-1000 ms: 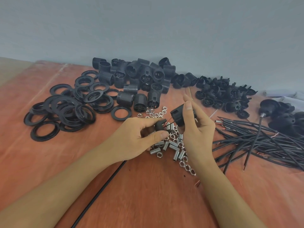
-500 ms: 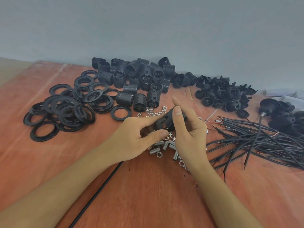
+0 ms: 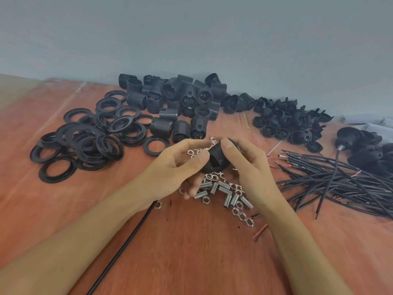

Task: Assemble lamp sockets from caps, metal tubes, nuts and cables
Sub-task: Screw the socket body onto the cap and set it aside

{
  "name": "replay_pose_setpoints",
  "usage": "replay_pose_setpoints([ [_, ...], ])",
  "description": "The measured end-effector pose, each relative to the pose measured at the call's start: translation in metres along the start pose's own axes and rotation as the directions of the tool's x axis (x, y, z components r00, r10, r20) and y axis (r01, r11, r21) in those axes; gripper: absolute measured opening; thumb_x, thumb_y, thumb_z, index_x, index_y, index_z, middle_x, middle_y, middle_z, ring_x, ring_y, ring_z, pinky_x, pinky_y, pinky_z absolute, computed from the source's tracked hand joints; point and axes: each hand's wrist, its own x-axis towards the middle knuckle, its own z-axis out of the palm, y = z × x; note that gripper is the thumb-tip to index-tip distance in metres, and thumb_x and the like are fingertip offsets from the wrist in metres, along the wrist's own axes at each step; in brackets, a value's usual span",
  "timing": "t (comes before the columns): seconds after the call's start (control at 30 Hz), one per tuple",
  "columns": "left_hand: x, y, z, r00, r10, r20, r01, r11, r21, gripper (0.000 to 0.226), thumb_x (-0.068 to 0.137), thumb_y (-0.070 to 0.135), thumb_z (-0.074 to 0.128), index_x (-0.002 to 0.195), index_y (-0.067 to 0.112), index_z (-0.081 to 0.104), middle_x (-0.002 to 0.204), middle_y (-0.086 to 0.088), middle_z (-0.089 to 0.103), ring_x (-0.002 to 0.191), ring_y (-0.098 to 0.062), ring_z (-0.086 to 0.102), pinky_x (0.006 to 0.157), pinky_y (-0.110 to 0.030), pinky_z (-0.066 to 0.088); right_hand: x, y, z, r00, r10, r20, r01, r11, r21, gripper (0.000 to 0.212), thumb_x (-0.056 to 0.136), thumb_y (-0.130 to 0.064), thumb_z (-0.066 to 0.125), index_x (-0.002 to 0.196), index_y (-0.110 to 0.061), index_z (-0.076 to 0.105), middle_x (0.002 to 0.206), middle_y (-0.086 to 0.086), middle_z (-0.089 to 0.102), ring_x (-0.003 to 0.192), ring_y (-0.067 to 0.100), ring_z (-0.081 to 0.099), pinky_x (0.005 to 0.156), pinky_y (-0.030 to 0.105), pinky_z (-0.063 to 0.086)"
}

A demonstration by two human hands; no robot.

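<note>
Left hand (image 3: 176,167), right hand (image 3: 248,165) pinch black socket piece (image 3: 217,156) from opposite ends above metal tubes (image 3: 223,192); likely bracing for fitting.

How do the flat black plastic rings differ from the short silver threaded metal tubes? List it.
The flat black plastic rings are wide, thin hoops; the short silver threaded metal tubes are narrow cylinders. The rings are matte black, the tubes shiny. Both lie in loose piles on the reddish wooden table.
</note>
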Motion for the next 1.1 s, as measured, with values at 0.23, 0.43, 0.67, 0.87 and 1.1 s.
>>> replay_pose_setpoints([
  [0.23, 0.001, -0.006, 0.002, 0.996, 0.080, -0.046, -0.078, 0.996, 0.045, 0.024, 0.085, 0.030, 0.061, 0.105, 0.016, 0.063, 0.059, -0.005, 0.066, 0.045, -0.016, 0.061, 0.042, -0.021, 0.047, -0.003, 0.007, 0.009, 0.997, 0.069, -0.019, -0.070, 0.993, -0.096, 0.028, 0.104, -0.036, 0.042, 0.080, -0.024, 0.049, 0.057, -0.023, 0.053, 0.051, -0.005, 0.050, 0.050, 0.007, 0.038],
  [0.43, 0.000, -0.009, 0.003, 0.992, 0.103, -0.073, -0.094, 0.988, 0.119, 0.028, 0.083, 0.031, 0.064, 0.103, 0.012, 0.059, 0.058, -0.007, 0.068, 0.044, -0.018, 0.063, 0.041, -0.024, 0.049, -0.002, 0.011, 0.015, 0.995, 0.032, -0.094, -0.052, 0.973, -0.226, 0.034, 0.103, -0.040, 0.039, 0.076, -0.022, 0.047, 0.064, -0.019, 0.049, 0.058, -0.002, 0.044, 0.059, 0.012, 0.038],
  [0.67, 0.002, -0.014, 0.007, 0.988, 0.108, -0.111, -0.092, 0.986, 0.140, 0.031, 0.081, 0.036, 0.065, 0.101, 0.014, 0.059, 0.058, -0.008, 0.067, 0.045, -0.019, 0.064, 0.043, -0.023, 0.050, -0.004, 0.012, 0.016, 0.990, -0.044, -0.132, 0.002, 0.952, -0.305, 0.033, 0.104, -0.038, 0.039, 0.072, -0.030, 0.041, 0.059, -0.025, 0.047, 0.057, -0.003, 0.043, 0.059, 0.010, 0.038],
  [0.87, 0.002, -0.015, 0.009, 0.976, 0.153, -0.152, -0.126, 0.977, 0.174, 0.034, 0.081, 0.036, 0.064, 0.101, 0.009, 0.058, 0.057, -0.008, 0.066, 0.045, -0.019, 0.063, 0.042, -0.022, 0.048, -0.007, 0.012, 0.019, 0.993, -0.057, -0.101, 0.021, 0.944, -0.329, 0.028, 0.100, -0.051, 0.037, 0.083, -0.031, 0.048, 0.073, -0.017, 0.059, 0.070, 0.006, 0.058, 0.068, 0.034, 0.051],
  [1.1, 0.005, -0.007, 0.001, 0.971, 0.144, -0.190, -0.149, 0.989, -0.009, 0.031, 0.090, 0.038, 0.053, 0.101, 0.009, 0.059, 0.069, -0.005, 0.065, 0.050, -0.020, 0.060, 0.041, -0.026, 0.046, 0.014, -0.004, 0.005, 0.973, 0.025, -0.231, -0.029, 1.000, -0.012, 0.033, 0.103, -0.039, 0.027, 0.107, -0.024, 0.056, 0.066, -0.002, 0.057, 0.059, 0.010, 0.051, 0.064, 0.025, 0.050],
])
